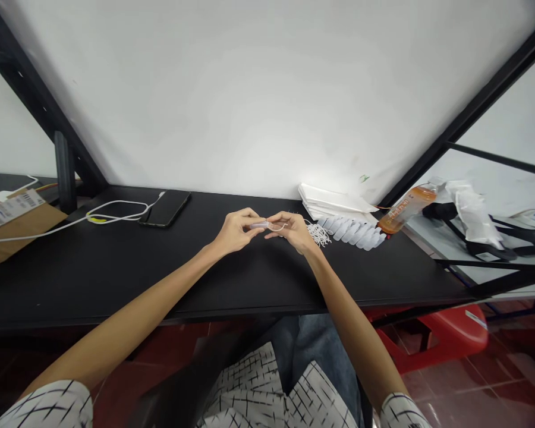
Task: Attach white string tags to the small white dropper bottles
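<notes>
Between my two hands, above the black table, is a small pale flat piece, partly see-through. My left hand pinches it between thumb and fingers. My right hand meets it from the other side, fingers closed on a thin white string that loops out by the fingertips. Just right of my right hand lies a bundle of white strings. Beside that bundle, a row of overlapping pale pieces stretches to the right. My fingers partly hide the held piece.
A white stack of flat sheets or bags rests by the wall. An orange-labelled bottle leans at the right edge. On the left are a phone, a white cable and a cardboard package. A red stool stands below right.
</notes>
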A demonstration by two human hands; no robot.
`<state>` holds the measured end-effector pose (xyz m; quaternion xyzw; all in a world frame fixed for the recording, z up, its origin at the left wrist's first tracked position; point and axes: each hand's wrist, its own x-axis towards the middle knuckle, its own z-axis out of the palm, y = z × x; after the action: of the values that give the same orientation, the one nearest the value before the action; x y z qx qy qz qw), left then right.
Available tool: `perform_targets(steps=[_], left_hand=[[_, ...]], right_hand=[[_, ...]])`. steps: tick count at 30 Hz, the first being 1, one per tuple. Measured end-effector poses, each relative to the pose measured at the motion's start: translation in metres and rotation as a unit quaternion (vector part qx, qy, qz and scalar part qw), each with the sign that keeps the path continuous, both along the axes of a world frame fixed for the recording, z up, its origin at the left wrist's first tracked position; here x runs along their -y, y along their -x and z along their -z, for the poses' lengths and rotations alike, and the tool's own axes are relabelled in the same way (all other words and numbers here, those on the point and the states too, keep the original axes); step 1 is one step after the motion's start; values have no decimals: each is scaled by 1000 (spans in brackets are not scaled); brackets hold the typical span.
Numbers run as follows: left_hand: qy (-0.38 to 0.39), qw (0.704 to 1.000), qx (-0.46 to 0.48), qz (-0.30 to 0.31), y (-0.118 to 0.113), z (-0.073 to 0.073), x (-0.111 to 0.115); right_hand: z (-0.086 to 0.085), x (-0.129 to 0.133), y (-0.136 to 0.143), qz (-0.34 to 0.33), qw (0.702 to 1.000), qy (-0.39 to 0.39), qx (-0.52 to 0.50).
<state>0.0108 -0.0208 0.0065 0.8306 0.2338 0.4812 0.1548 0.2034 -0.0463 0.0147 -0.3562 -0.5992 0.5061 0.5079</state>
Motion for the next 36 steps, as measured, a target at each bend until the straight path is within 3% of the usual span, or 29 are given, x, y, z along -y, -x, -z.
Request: perform_targets(steps=[7,12,25,30,36], left_hand=[[-141,990,-3,0,-1,1,3],[-192,981,-28,-18,-2,4,3],[-186,979,-39,-74,-3,9,2],[-157,974,-112,-118,-2,12,-2],[-176,974,-110,-88,0,13,-6]], right_hand=[[2,0,0,6,1000,4,-15],[2,0,-1,7,1000,5,-20],[-3,1,0,14,999,-13,38],[0,-2,0,40,995,-34,83],[3,-4,2,47,993,-51,91]])
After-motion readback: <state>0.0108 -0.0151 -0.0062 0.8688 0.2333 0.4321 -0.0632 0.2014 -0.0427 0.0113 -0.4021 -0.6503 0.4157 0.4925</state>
